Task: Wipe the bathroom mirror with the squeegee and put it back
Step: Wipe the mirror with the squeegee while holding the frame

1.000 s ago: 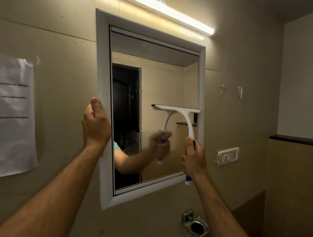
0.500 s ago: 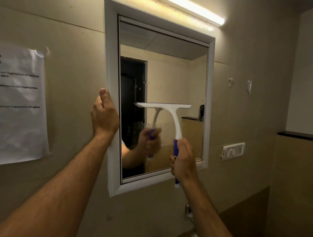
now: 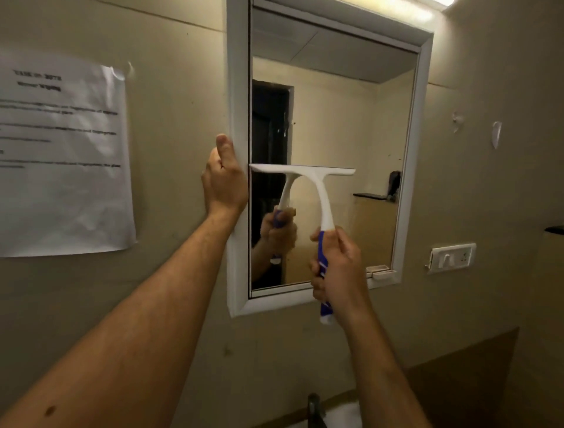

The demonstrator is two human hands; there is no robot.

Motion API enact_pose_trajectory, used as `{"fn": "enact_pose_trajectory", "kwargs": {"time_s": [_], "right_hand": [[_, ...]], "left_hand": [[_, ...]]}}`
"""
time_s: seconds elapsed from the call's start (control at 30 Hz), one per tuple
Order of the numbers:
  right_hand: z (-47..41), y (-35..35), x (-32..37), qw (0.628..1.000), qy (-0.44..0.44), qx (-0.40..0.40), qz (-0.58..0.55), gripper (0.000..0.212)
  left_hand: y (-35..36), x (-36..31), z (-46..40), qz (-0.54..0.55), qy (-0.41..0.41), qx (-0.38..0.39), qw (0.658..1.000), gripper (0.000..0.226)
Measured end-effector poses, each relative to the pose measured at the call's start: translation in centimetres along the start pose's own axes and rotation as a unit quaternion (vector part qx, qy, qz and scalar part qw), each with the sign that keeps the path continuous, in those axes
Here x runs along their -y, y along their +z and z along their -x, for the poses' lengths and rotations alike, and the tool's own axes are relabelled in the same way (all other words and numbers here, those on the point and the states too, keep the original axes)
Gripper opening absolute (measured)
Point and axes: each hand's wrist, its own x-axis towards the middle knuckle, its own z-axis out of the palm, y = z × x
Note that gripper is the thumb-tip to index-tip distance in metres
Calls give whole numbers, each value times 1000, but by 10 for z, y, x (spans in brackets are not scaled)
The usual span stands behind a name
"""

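Left hand (image 3: pixel 224 180): arm raised, fingers grasping mirror frame (image 3: pixel 236 91), centre-left.
Right hand (image 3: pixel 337 268): clenched round squeegee (image 3: pixel 317 195) handle, blade against glass, centre.

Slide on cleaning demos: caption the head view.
Right hand draws the squeegee across the mirror while the left hand grips its frame.

- Dim, warm yellowish light overall.
- Its source is a light strip (image 3: pixel 439 3) glaring at the top right edge, above the mirror (image 3: pixel 335 122).
- Wide-angle bending shows towards the edges.
- Text on the paper sheet (image 3: pixel 61 152) at left is smeared and unreadable.
- The lower corners fall into shadow.
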Motion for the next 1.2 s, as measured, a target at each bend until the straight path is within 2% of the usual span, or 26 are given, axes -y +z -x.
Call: {"fn": "enact_pose_trajectory", "kwargs": {"time_s": [0.13,0.23,0.37,0.53,0.67,0.87,1.0,1.2], "right_hand": [[18,-6,-15,997,37,33,-54,41],[39,3,-41,994,76,10,-82,45],[40,12,-44,996,65,-22,-61,42],[-10,16,0,999,14,-37,-33,44],[-56,23,44,998,-20,-61,-19,46],[-97,24,92,996,-52,-66,-25,46],[-81,24,70,998,-34,-43,-28,48],[-31,28,6,997,-27,-66,-23,51]], "left_hand": [[2,4,-1,5,-7,9,1000,66],[2,5,-2,17,3,22,1000,66],[1,4,-2,29,20,23,999,64],[0,6,-1,49,20,25,998,61],[-2,2,-2,37,13,49,998,36],[-2,1,0,30,28,41,998,32],[-2,3,-2,38,32,45,998,32],[-4,5,0,48,35,50,997,32]]}}
